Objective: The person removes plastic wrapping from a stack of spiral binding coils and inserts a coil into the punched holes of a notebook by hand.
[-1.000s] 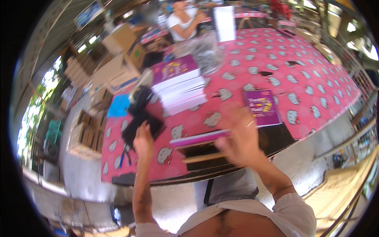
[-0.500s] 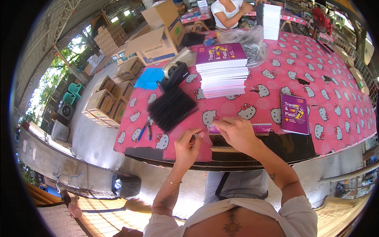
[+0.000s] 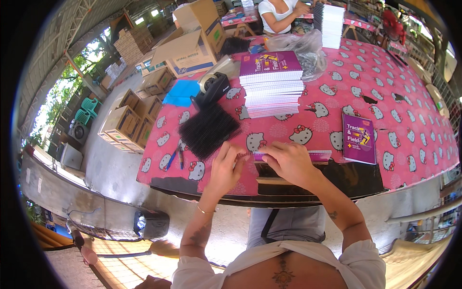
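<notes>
At the near table edge, a purple notebook is seen nearly edge-on. My right hand grips its upper edge near the left end, thumb and fingers pressed together. Just off that left end, my left hand has its fingers curled into a pinch; whatever they hold is too small to make out. A bundle of black spiral binding coils lies beyond my left hand. Farther back rises a stack of purple-covered spiral notebooks. One more purple notebook lies flat to the right.
Behind the coils stand a black tape dispenser and blue sheets. Pens lie at left. An open carton, a clear plastic bag and a white notebook stack are farther back, near another person.
My left hand has shifted slightly up and right, its fingers drawing closer together beside the notebook's end. My right hand stays nearly in place on the notebook.
</notes>
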Motion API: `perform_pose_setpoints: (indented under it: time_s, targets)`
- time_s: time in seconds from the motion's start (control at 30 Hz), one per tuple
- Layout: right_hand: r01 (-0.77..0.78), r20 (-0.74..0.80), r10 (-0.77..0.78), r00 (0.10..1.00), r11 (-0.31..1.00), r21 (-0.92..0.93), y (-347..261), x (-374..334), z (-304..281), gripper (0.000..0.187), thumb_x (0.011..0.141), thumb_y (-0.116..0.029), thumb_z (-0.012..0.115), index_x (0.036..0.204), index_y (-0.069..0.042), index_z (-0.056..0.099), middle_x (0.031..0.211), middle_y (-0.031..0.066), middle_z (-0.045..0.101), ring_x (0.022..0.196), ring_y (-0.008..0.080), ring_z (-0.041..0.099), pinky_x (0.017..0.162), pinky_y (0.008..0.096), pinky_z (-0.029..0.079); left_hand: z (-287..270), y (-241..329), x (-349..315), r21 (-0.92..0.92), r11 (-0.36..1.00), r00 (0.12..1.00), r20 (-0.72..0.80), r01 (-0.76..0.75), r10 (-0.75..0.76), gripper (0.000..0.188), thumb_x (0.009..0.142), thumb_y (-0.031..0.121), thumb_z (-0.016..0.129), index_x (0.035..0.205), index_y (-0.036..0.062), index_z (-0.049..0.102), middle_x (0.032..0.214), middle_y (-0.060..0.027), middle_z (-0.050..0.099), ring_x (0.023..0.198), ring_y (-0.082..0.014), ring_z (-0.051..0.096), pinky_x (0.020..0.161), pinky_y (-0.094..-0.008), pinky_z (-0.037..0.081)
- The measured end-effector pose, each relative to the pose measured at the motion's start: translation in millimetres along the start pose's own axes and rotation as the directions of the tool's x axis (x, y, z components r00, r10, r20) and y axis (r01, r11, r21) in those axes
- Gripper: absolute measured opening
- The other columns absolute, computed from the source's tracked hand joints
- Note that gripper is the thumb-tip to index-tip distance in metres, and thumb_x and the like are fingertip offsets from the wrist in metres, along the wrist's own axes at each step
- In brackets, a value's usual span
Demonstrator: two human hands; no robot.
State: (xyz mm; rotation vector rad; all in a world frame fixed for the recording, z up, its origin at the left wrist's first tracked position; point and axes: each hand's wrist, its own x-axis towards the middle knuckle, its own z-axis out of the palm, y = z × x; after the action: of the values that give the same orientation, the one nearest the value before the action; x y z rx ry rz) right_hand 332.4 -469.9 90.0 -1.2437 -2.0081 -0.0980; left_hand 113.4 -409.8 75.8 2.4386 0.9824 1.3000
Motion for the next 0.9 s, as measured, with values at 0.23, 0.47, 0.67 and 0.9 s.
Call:
perform_pose_setpoints:
  time_s: [0.23,0.47,0.67,0.9]
  targets:
    - [-0.046,0.059,0.045,0.997,0.999,0.019,3.6,-0.1,2.1,0.015,0.088,-0.015,0.07,0.103,-0.014,0.068,0.084,0.0048,0.07,0.069,0.0289,0.069,0.059,0.0417,0.053,-5.6,-11.5,20.0,-0.189,0.977,0.872,0.49,0.095,0.01,0.035,0.093,0.016,0.074,0.124,0.0014,0.064,0.104,-0.0122,0.063,0.089,-0.0206,0.067,0.069,-0.0339,0.053]
    - [-0.121,0.179,0.104,0.978,0.989,0.088,4.3,0.4,0.5,0.021,0.09,-0.017,0.07,0.111,-0.015,0.069,0.089,0.0093,0.072,0.076,0.0319,0.069,0.065,0.0456,0.053,-3.3,-17.3,24.1,-0.208,0.978,0.917,0.386,-0.013,0.095,0.02,0.094,0.013,0.072,0.11,0.0031,0.067,0.082,-0.0133,0.067,0.062,-0.0288,0.062,0.062,-0.0368,0.05]
    - [-0.003,0.022,0.004,1.0,0.998,-0.055,1.9,-5.6,-19.3,0.022,0.091,-0.015,0.069,0.113,-0.016,0.07,0.087,0.0073,0.072,0.076,0.0311,0.069,0.066,0.0448,0.053,-10.1,-12.0,25.1,-0.096,0.986,0.846,0.529,0.139,-0.067,0.016,0.093,0.011,0.074,0.097,-0.0014,0.066,0.092,-0.011,0.063,0.073,-0.0221,0.066,0.062,-0.0303,0.051]
    - [-0.101,0.116,0.103,0.988,0.995,-0.024,10.9,-8.8,-13.5,0.017,0.089,-0.013,0.064,0.103,-0.016,0.072,0.081,0.0049,0.069,0.072,0.0291,0.07,0.06,0.044,0.052,3.2,3.7,33.0,-0.16,0.986,0.939,0.343,0.044,0.014,0.015,0.092,0.01,0.074,0.099,-0.0011,0.066,0.085,-0.0107,0.061,0.069,-0.0194,0.061,0.06,-0.0333,0.048]
